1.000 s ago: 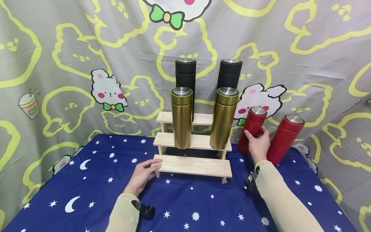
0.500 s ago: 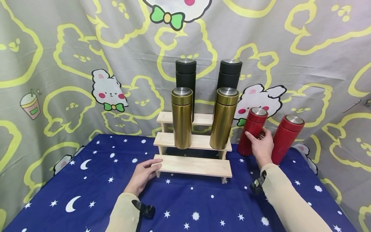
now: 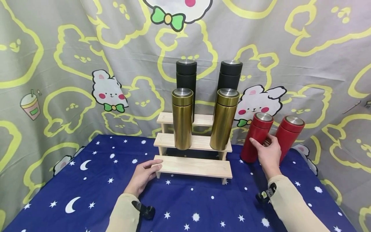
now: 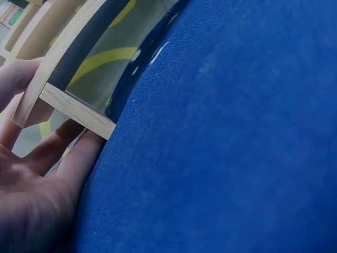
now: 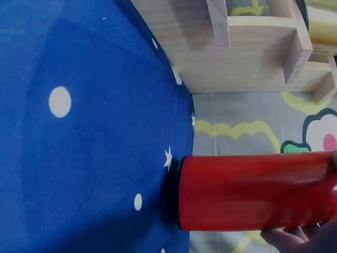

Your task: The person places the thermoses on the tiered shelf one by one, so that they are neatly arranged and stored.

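My right hand (image 3: 269,154) grips a red thermos (image 3: 255,137) round its middle, to the right of a stepped wooden display stand (image 3: 192,166). In the right wrist view the red thermos (image 5: 253,192) shows its lower body, with its base close to the blue cloth. A second red thermos (image 3: 290,133) stands just behind that hand. My left hand (image 3: 143,175) holds the left end of the stand's lowest step. The left wrist view has the left hand (image 4: 39,184) with digits over the board (image 4: 39,87) and against the stand's leg (image 4: 79,110).
Two gold thermoses (image 3: 182,122) (image 3: 224,124) stand on the middle step, with two black thermoses (image 3: 186,72) (image 3: 230,72) on the top step behind. A blue star-patterned cloth (image 3: 179,206) covers the table. A cartoon-print curtain (image 3: 139,54) hangs behind.
My right hand has shifted the gripped red thermos a little right and towards me, nearer the other red one. The left hand has kept its place on the stand.
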{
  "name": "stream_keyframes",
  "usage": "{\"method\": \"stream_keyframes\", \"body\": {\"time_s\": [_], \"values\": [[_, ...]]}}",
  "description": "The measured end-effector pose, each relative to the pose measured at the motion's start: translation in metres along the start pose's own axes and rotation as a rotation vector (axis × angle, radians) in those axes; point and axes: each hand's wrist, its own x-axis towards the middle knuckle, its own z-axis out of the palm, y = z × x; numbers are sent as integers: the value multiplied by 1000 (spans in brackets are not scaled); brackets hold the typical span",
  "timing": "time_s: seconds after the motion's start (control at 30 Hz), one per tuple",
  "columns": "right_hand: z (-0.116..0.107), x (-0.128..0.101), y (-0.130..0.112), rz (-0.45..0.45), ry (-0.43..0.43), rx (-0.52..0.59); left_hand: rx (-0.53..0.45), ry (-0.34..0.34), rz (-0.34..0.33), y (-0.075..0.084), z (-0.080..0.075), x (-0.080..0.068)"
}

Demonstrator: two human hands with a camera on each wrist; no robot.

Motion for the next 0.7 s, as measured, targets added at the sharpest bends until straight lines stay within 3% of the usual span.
{"method": "stream_keyframes", "body": {"time_s": [0.2,0.47,0.7], "values": [[-6,-9,-5,-15,-33,-34,-5,-4,-1,1,0,1],[-13,-19,-20,30,-56,24,-9,2,-1,0,0,0],[-21,-27,-28,24,-87,0,-11,5,2,-1,0,0]]}}
